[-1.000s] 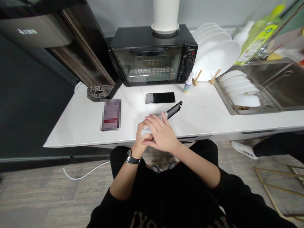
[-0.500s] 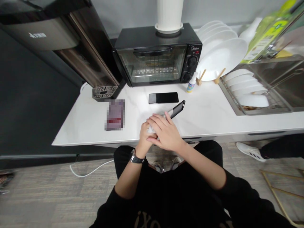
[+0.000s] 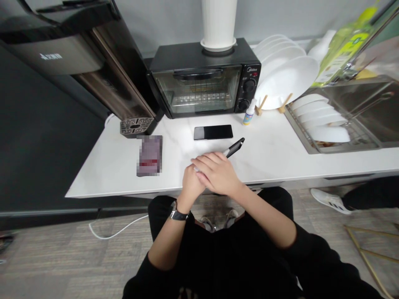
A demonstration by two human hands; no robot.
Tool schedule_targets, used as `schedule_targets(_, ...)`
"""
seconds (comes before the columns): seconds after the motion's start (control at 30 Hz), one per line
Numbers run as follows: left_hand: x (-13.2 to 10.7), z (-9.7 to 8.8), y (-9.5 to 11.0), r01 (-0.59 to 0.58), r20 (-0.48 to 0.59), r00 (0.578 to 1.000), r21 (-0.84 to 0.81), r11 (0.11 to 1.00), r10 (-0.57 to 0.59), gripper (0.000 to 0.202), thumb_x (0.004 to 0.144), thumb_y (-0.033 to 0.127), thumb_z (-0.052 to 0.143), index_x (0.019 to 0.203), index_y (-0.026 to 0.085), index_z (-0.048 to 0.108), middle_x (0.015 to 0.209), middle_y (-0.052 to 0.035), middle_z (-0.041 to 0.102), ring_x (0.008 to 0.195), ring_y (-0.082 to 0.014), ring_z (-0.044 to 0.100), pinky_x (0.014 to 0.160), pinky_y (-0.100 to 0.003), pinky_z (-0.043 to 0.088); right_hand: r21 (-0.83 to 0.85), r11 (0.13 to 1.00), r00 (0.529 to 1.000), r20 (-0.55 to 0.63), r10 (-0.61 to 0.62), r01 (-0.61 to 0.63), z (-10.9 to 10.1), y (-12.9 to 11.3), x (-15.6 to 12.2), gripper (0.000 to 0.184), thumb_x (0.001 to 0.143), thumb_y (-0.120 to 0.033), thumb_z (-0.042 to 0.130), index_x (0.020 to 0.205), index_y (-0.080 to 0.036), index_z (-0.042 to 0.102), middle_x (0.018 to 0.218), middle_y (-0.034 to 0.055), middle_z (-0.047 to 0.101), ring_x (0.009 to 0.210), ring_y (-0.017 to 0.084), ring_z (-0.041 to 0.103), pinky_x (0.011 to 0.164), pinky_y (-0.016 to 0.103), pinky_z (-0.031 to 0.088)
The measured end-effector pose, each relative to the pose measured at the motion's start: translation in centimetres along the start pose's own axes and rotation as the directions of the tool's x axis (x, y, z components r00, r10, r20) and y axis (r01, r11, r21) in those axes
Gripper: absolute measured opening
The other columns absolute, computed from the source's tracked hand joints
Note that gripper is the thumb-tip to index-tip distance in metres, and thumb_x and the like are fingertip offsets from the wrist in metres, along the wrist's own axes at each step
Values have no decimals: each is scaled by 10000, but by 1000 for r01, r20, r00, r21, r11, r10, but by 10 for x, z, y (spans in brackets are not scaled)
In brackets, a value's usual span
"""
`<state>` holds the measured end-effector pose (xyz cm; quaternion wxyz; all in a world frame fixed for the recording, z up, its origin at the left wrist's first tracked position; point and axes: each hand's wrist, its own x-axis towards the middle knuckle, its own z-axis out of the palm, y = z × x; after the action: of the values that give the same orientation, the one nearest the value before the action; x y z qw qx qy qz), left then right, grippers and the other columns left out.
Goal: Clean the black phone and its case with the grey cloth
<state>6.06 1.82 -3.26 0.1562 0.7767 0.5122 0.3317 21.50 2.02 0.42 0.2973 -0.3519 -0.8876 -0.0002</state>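
My left hand, with a watch on its wrist, is closed round the lower end of a black phone that sticks out up and to the right over the white countertop. My right hand lies across the left, fingers pressed together on the phone's face. A sliver of white cloth shows under those fingers; the remainder is hidden. A second black phone lies flat just beyond my hands.
A black toaster oven with a white pot on top stands at the back. Left of it is a dark water dispenser. A small spray bottle, racked white plates, a drainer of bowls and a dark packet are nearby.
My right hand has slid down over the phone, hiding most of the white cloth. The phone now tilts lower toward the counter. The view has shifted slightly.
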Motion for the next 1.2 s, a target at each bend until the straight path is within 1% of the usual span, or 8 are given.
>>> schedule_targets(0.23, 3, -7, 13, -34, -27, 999, -116, 993, 31, 235, 1077, 348, 559, 1163, 227, 742, 1074, -68, 796, 965, -230, 763, 874, -342, 581, -61, 923, 903, -242, 354, -379, -9, 54, 0, 483, 1122, -363, 317, 1034, -206, 766, 1050, 91, 787, 1107, 294, 652, 1188, 569, 352)
schedule_targets(0.33, 0, -1, 2, -24, -40, 999, -69, 997, 21, 173, 1033, 278, 594, 1068, 191, 740, 976, -75, 778, 891, -247, 754, 812, -362, 592, 9, 961, 942, -191, 275, -278, 4, 12, 2, 456, 1109, -466, 385, 1289, -184, 695, 1259, 123, 746, 1311, 308, 599, 1322, 621, 154)
schedule_targets(0.43, -3, 3, -9, -39, -29, 999, -65, 997, 37, 142, 1008, 243, 614, 993, 177, 739, 932, -65, 758, 865, -221, 748, 779, -328, 585, 59, 997, 998, -41, 52, -49, 12, -18, 0, 556, 1073, -538, 475, 1463, -158, 586, 1429, 144, 686, 1384, 306, 562, 1325, 566, 235)
schedule_targets(0.53, -2, 0, -5, -45, -22, 999, -67, 997, 43, 200, 1022, 268, 602, 895, 168, 720, 858, -54, 733, 818, -202, 737, 756, -312, 568, 20, 999, 999, -16, 36, -36, 4, 7, -4, 559, 1067, -579, 475, 1418, -168, 617, 1382, 137, 711, 1280, 302, 619, 1260, 527, 356)
schedule_targets(0.67, 3, -6, 10, -42, -45, 998, -97, 994, 38, 206, 1065, 332, 579, 1067, 196, 734, 1002, -66, 783, 915, -218, 758, 829, -321, 574, -94, 944, 941, -157, 301, -318, -14, 56, -5, 470, 1109, -508, 376, 1116, -189, 721, 1109, 108, 761, 1144, 300, 651, 1234, 552, 358)
schedule_targets(0.8, 0, -2, 6, -58, -40, 998, -58, 997, 56, 177, 1037, 233, 574, 1117, 181, 723, 1044, -90, 790, 955, -236, 756, 862, -337, 580, -64, 961, 951, -172, 257, -271, -9, 24, 0, 407, 1115, -424, 394, 1064, -190, 723, 1076, 91, 761, 1172, 288, 633, 1299, 556, 237)
schedule_targets(0.97, -4, 3, -7, -52, -31, 998, -19, 998, 52, 132, 969, 164, 592, 1000, 176, 719, 956, -94, 775, 864, -235, 732, 806, -339, 588, -13, 1000, 1000, -20, 0, -1, 0, -8, 5, 458, 1097, -490, 458, 1243, -132, 702, 1212, 125, 754, 1110, 280, 628, 1107, 463, 436)
schedule_targets(1.2, 3, -7, 13, -57, -15, 998, -111, 992, 56, 215, 1077, 312, 568, 1180, 221, 733, 1078, -61, 799, 964, -211, 764, 865, -309, 569, -120, 920, 918, -188, 348, -373, -20, 59, 0, 462, 1116, -327, 361, 951, -185, 769, 984, 86, 784, 1077, 283, 648, 1197, 538, 349)
